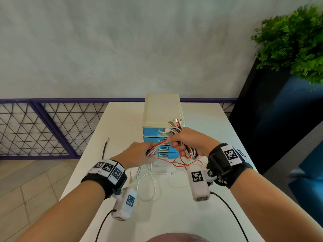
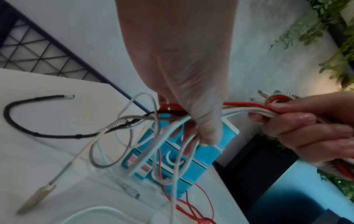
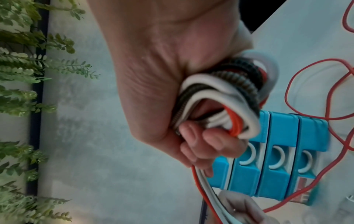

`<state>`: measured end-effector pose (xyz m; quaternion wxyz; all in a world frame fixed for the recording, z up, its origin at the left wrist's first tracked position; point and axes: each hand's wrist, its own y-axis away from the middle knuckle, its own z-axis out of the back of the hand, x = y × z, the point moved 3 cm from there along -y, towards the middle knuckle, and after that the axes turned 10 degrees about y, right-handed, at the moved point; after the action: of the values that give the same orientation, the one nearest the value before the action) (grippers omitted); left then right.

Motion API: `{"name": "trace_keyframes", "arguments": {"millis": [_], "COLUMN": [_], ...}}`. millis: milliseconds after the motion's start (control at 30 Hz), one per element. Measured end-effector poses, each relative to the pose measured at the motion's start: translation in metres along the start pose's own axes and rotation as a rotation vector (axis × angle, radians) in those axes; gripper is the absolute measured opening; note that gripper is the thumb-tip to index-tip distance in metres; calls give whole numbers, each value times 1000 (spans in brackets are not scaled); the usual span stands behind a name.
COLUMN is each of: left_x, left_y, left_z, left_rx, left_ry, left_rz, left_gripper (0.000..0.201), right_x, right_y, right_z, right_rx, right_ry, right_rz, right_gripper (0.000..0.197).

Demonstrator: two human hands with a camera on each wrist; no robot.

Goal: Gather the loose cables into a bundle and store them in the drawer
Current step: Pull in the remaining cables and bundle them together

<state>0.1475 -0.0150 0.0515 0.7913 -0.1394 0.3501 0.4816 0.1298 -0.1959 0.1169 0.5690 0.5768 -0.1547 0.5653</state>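
A mixed bundle of cables [image 1: 176,137] in red, white, black and braided grey is held folded at the centre of the frame, plugs pointing up, loose ends trailing onto the white worktop [image 1: 209,130]. Behind it stands a small blue drawer unit [image 1: 162,130] with a cream top, its drawers closed.

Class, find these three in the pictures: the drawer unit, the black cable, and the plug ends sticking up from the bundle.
drawer unit [image 1: 161,109]: head view, cream top.
black cable [image 2: 11,121]: left wrist view, curved stretch on the table.
plug ends [image 1: 175,123]: head view, metal tips above the fist.
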Motion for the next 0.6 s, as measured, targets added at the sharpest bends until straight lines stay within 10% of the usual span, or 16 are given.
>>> {"name": "trace_keyframes", "arguments": {"millis": [300, 600], "left_x": [16, 25], "left_y": [-7, 14], "left_z": [1, 5], "left_rx": [-46, -21], "left_ry": [-203, 202], "left_rz": [177, 127], "left_gripper": [12, 42], "right_x": [13, 20], "right_y": [3, 8], "right_z": [3, 24], "right_rx": [-51, -195], "right_ry": [-24, -77], "right_rz": [-18, 8], "right_gripper": [14, 24]}}
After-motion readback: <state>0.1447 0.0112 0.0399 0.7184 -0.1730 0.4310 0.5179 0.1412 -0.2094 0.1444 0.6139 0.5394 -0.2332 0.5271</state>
